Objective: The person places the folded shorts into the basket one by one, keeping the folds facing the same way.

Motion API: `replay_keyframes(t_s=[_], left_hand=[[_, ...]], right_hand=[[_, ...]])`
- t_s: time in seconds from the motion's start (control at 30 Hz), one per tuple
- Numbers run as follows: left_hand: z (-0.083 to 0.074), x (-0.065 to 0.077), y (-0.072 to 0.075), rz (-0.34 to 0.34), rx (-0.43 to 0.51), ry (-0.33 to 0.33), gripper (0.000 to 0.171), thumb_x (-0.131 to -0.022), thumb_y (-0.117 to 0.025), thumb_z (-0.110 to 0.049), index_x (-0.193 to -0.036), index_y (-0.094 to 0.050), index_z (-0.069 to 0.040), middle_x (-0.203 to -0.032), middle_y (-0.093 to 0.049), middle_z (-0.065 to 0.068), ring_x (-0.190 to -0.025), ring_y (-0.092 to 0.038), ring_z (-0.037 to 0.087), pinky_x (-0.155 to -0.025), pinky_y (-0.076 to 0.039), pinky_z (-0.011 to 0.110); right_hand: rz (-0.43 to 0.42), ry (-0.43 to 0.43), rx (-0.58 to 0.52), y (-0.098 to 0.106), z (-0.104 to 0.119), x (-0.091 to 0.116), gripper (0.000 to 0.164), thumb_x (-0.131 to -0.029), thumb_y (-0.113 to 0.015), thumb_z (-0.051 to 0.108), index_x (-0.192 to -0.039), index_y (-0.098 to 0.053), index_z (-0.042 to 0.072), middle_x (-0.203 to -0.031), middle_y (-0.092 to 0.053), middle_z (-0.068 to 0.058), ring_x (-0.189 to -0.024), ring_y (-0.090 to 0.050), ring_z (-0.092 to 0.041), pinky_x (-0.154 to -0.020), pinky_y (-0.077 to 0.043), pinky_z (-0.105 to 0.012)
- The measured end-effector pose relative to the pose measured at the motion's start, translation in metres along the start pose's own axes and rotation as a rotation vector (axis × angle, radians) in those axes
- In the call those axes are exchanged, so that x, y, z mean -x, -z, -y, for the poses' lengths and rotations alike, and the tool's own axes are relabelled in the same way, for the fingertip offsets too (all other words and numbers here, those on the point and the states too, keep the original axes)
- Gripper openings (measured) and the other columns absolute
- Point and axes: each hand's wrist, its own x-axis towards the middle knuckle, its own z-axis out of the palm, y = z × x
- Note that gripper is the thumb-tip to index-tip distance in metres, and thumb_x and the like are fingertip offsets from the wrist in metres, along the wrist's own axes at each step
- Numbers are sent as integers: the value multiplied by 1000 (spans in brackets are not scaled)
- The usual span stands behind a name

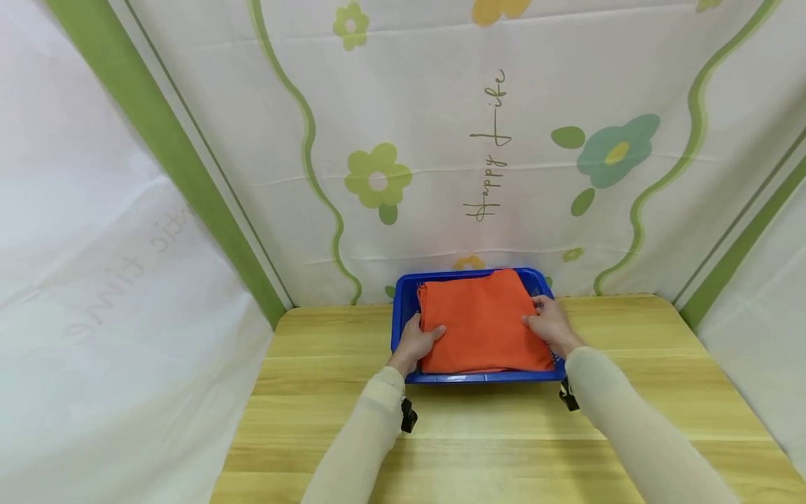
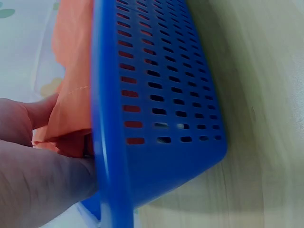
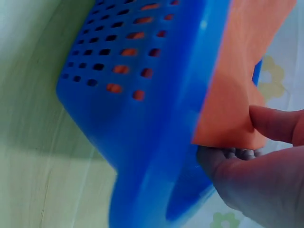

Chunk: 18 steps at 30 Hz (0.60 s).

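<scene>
A folded orange cloth lies in a blue plastic basket near the back of the table. My left hand grips the cloth's left side, thumb on top. At the opposite side, my right hand holds the cloth between its thumb above and fingers underneath. The left wrist view shows a stitched seam along the orange cloth, beside the basket's rim. In the right wrist view the curled fingers of the right hand are partly hidden under the cloth's edge.
The basket's slotted wall stands on a wood-grain table. Behind the table hangs a white curtain with printed flowers, close to the basket's far rim. More white fabric hangs at the left. A black strap hangs at the left wrist.
</scene>
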Motion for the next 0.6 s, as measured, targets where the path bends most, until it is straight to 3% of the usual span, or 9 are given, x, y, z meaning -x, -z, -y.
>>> replay_keyframes(t_s=[0.1, 0.2, 0.33, 0.4, 0.47, 0.53, 0.6], left_hand=[[4, -3, -2, -27, -33, 27, 57, -103, -62, -24, -151, -39, -1, -127, -59, 16, -105, -61, 28, -91, -53, 46], [6, -6, -5, -59, -94, 30, 54, -104, -61, -22, -147, -41, 3, -126, -58, 19, -106, -61, 30, -90, -53, 47], [3, -6, -9, -133, -308, -19, 64, -101, -63, -18, -150, -33, 9, -142, -46, 30, -124, -53, 41, -100, -48, 53], [0, -5, -12, -175, -477, -91, 74, -97, -67, -16, -154, -27, 9, -148, -36, 33, -130, -46, 46, -104, -45, 55], [-2, -5, -15, -200, -707, -212, 80, -94, -72, -18, -156, -27, 6, -153, -30, 32, -136, -40, 47, -109, -41, 55], [-5, -5, -17, -187, -940, -316, 84, -93, -74, -30, -157, -30, 1, -157, -28, 29, -142, -35, 45, -114, -35, 54], [-6, -3, -18, -125, -1153, -370, 91, -93, -70, -50, -160, -28, -4, -162, -24, 23, -148, -26, 41, -119, -27, 52]], right_hand=[[-20, -4, 66, -5, -3, 1, 54, -99, -53, 2, -148, -33, -12, -124, -51, -30, -100, -55, -34, -75, -51, -37], [-16, 7, 185, -7, -5, 4, 57, -97, -50, 2, -148, -30, -13, -128, -49, -34, -100, -53, -37, -75, -49, -40], [-9, 91, 398, -11, -3, 10, 71, -92, -54, 2, -152, -21, -15, -144, -34, -43, -117, -47, -52, -90, -48, -57], [-13, 179, 519, -14, 0, 14, 78, -92, -63, 7, -153, -20, -14, -148, -28, -44, -127, -39, -58, -100, -41, -66], [-6, 284, 628, -17, 3, 19, 85, -90, -74, 18, -154, -25, -11, -151, -26, -42, -136, -28, -60, -108, -30, -71], [43, 364, 700, -21, 7, 24, 93, -87, -81, 32, -155, -31, -5, -155, -24, -38, -141, -20, -60, -110, -23, -73], [117, 398, 739, -24, 7, 26, 99, -83, -82, 47, -156, -34, 0, -159, -22, -35, -144, -13, -59, -112, -17, -74]])
